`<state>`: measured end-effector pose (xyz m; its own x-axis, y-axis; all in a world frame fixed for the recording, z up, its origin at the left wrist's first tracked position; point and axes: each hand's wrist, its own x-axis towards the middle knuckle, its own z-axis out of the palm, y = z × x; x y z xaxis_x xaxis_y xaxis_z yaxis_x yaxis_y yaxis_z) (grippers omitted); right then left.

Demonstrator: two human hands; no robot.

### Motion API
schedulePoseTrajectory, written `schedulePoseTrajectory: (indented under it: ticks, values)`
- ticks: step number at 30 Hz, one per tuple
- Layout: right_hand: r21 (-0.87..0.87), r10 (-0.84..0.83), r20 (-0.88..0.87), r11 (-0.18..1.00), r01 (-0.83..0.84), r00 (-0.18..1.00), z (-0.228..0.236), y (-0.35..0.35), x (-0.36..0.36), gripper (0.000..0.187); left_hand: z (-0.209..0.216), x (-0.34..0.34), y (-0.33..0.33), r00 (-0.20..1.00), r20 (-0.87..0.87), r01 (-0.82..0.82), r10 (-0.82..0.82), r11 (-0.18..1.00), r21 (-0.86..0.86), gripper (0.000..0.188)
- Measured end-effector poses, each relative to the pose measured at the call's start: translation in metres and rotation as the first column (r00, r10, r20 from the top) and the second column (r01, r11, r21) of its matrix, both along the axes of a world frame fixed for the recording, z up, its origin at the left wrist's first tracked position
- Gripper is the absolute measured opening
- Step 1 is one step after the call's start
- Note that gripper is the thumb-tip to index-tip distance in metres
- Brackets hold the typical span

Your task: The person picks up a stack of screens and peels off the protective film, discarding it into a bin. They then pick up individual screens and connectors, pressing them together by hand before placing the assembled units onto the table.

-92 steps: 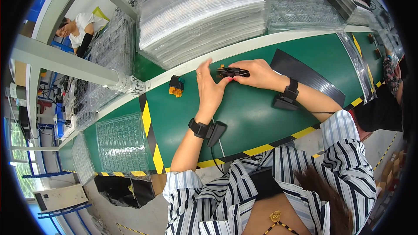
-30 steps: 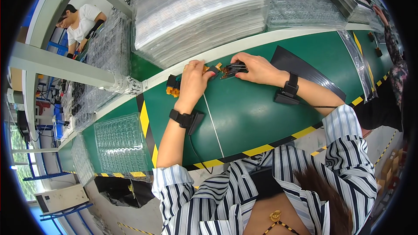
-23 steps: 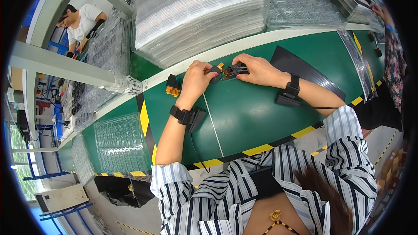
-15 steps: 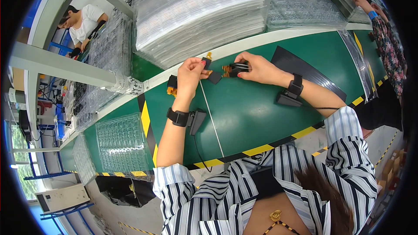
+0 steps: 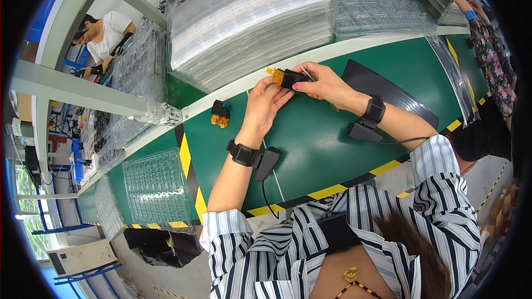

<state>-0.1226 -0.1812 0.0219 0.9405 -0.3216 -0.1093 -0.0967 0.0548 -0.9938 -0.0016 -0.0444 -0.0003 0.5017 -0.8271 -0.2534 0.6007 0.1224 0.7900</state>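
Note:
A small stack of black rectangular parts with orange flex-cable tails point(image 5: 288, 79) is held between my two hands above the green mat. My right hand point(image 5: 328, 87) pinches the black end; a thin silvery strip shows among its fingers, its kind partly hidden. My left hand point(image 5: 265, 105) has its thumb and fingers closed at the orange tails and the underside. A second bunch of black parts with orange tails point(image 5: 220, 114) lies on the mat to the left of my left hand.
Tall stacks of clear plastic trays point(image 5: 252, 19) stand behind the white rail. A dark flat sheet point(image 5: 388, 94) lies right, beside my right forearm. An empty clear tray point(image 5: 155, 182) sits at left, near a metal post point(image 5: 83, 86). Two other people work at far left and far right.
My left hand has moved right and turned palm-up, and the loose black parts it held apart are now together with those in my right hand. The bunch at left is uncovered.

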Motion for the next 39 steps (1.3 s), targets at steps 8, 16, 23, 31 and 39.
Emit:
schedulePoseTrajectory:
  ticks: [8,16,23,31,39]
  values:
    - [0.014,-0.031,-0.051,0.999,0.032,0.998,-0.002,-0.003,-0.002,0.038,-0.004,-0.007,-0.006,0.998,-0.042,0.036,-0.04,0.995,-0.088,0.018]
    - [0.035,-0.068,-0.04,0.997,0.069,0.997,-0.004,-0.009,-0.004,0.036,-0.003,-0.006,-0.008,0.995,-0.082,-0.057,0.055,0.998,-0.011,0.016]
    - [0.158,-0.176,-0.096,0.969,0.189,0.98,-0.006,-0.015,0.002,0.035,-0.002,-0.012,-0.011,0.991,-0.137,-0.026,0.002,0.985,-0.169,0.015]
    - [0.075,-0.145,-0.067,0.986,0.15,0.987,-0.011,-0.006,0.003,0.039,-0.001,-0.018,-0.018,0.99,-0.073,-0.124,0.12,0.991,-0.056,0.012]
    - [0.039,-0.128,-0.138,0.99,0.135,0.982,-0.007,-0.009,0.001,0.036,-0.002,-0.015,-0.016,0.983,-0.073,-0.171,0.167,0.984,-0.045,0.011]
